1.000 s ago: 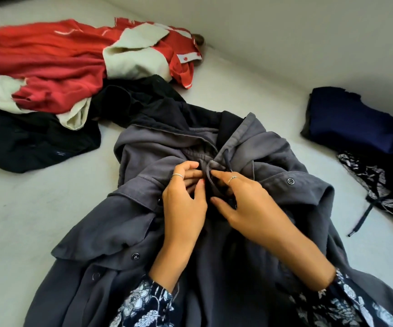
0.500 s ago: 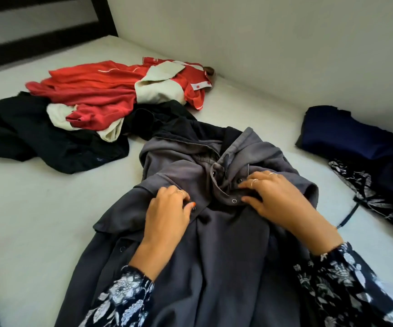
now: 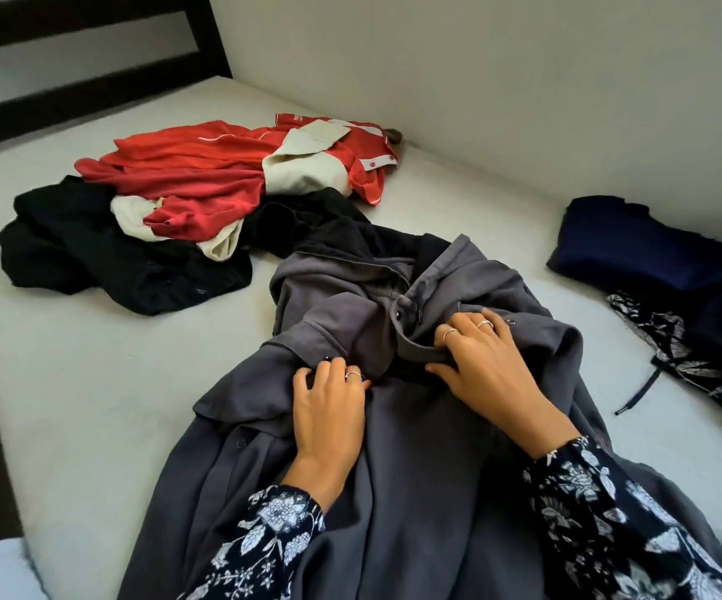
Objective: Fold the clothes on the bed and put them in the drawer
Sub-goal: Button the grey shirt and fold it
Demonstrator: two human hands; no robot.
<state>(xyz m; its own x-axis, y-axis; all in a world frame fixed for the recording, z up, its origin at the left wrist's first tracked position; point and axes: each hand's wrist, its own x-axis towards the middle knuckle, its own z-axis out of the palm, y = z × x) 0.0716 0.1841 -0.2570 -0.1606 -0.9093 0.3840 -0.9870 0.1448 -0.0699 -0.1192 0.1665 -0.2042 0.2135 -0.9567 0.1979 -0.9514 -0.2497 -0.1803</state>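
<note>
A large grey jacket with snap buttons lies spread on the white bed, its hood bunched at the far end. My left hand rests on the jacket's left front, fingers curled into the fabric near a snap. My right hand grips the jacket's collar flap on the right side, thumb under the fold. A red and cream garment lies crumpled on a black garment at the far left.
Dark navy folded clothes and a black-and-white patterned piece with a drawstring sit at the right by the wall. A dark bed frame stands at the far left. No drawer is in view.
My hands have moved apart from the middle of the collar, the left sliding down to the left front, the right onto the right flap. The view has tilted up, showing the bed frame.
</note>
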